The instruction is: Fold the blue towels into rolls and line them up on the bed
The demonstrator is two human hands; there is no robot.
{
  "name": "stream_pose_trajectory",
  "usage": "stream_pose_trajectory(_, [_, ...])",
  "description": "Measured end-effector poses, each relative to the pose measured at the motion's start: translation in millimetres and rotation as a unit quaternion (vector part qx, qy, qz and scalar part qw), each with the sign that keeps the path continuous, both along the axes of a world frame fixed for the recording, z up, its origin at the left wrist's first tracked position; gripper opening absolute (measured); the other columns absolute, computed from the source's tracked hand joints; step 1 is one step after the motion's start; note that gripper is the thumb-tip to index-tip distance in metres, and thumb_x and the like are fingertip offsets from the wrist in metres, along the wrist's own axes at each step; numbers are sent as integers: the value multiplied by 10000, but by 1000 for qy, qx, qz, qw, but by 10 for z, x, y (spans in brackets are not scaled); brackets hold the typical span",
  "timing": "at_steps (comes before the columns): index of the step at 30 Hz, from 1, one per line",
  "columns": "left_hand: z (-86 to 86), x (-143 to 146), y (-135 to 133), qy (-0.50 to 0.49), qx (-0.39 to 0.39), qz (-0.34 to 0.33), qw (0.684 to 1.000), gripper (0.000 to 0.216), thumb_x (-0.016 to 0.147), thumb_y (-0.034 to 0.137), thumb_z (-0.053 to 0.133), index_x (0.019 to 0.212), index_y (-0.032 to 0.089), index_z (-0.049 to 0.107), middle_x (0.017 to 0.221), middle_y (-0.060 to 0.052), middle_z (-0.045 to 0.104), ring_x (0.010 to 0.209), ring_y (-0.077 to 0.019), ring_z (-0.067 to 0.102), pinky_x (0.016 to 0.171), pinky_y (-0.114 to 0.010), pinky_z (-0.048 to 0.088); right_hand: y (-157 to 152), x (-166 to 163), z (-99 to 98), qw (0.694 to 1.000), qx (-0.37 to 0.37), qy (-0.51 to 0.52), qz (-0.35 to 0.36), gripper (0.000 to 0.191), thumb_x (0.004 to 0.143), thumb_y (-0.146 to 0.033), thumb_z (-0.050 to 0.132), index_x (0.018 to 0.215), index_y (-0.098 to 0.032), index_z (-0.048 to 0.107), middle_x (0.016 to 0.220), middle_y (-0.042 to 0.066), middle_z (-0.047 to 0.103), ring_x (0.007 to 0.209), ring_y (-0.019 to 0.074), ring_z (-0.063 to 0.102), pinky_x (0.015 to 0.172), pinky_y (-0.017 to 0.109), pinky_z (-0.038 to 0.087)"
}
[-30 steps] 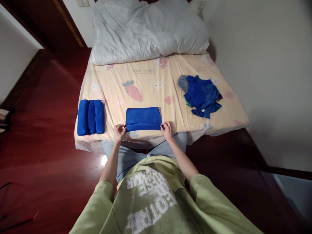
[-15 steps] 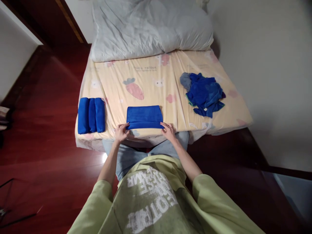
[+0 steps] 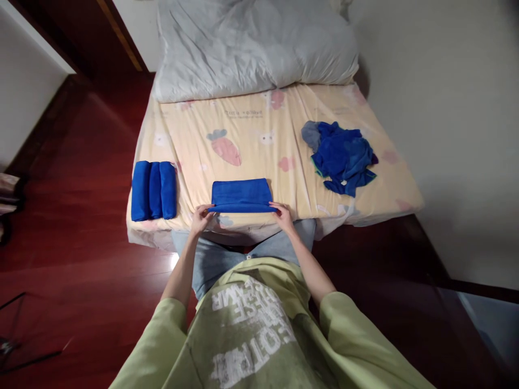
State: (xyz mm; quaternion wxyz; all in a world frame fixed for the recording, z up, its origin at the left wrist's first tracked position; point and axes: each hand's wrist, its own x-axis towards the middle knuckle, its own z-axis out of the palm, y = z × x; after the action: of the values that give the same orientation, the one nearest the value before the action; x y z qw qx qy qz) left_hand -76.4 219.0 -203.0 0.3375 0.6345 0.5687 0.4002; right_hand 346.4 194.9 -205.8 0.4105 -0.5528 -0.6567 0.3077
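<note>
A blue towel [image 3: 242,192] lies partly rolled near the front edge of the bed, its flat part facing away from me. My left hand [image 3: 201,218] pinches the left end of the rolled near edge. At the right end, my right hand [image 3: 283,215] grips the same edge between thumb and fingers. Left of it, three rolled blue towels [image 3: 153,190] sit side by side. A crumpled heap of blue cloths [image 3: 344,156], with one grey cloth [image 3: 311,135] at its side, is on the right of the bed.
The bed [image 3: 184,143] has a yellow sheet printed with carrots and rabbits. A bulky grey-white quilt [image 3: 255,48] covers its far end. A wall [image 3: 438,129] runs along the right, and dark red floor [image 3: 81,216] shows on the left.
The near edge of the towel looks slightly raised and its rolled strip narrower. My right hand has shifted a little outward, still gripping its end.
</note>
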Motion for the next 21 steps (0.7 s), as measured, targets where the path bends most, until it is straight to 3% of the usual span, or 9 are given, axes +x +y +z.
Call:
stream_pose_trajectory(2, [-3, -5, 3, -9, -3, -2, 1000, 433, 869, 576, 701, 1102, 218, 768, 1197, -126, 738, 1229, -306, 614, 1083, -478, 516, -17, 1, -29, 1000, -10, -1, 5, 326, 915, -297, 569, 1172, -248, 763, 1311, 78, 746, 1274, 261, 646, 1135, 460, 508])
stream_pose_trajectory(7, [4, 29, 23, 26, -68, 40, 997, 451, 916, 579, 632, 1092, 177, 734, 1093, -130, 696, 1063, -273, 668, 951, -419, 570, -5, -6, -90, 993, -98, -45, -44, 396, 938, -458, 588, 1199, -201, 740, 1098, 121, 773, 1009, 270, 730, 927, 413, 608])
stream_pose_trajectory(11, [43, 75, 50, 69, -81, 67, 992, 432, 955, 570, 585, 1083, 179, 716, 1022, -116, 688, 1044, -271, 656, 977, -421, 552, 16, -27, -71, 988, -127, -44, -75, 421, 946, -517, 588, 1179, -191, 719, 1059, 136, 785, 980, 281, 749, 865, 384, 616])
stream_pose_trajectory(21, [49, 110, 61, 103, -85, 81, 988, 438, 981, 579, 520, 1017, 183, 706, 962, -117, 679, 966, -268, 653, 941, -417, 544, 110, -117, 8, 989, -114, -23, -93, 521, 906, -743, 491, 757, -249, 559, 750, 56, 672, 749, 214, 646, 716, 316, 566])
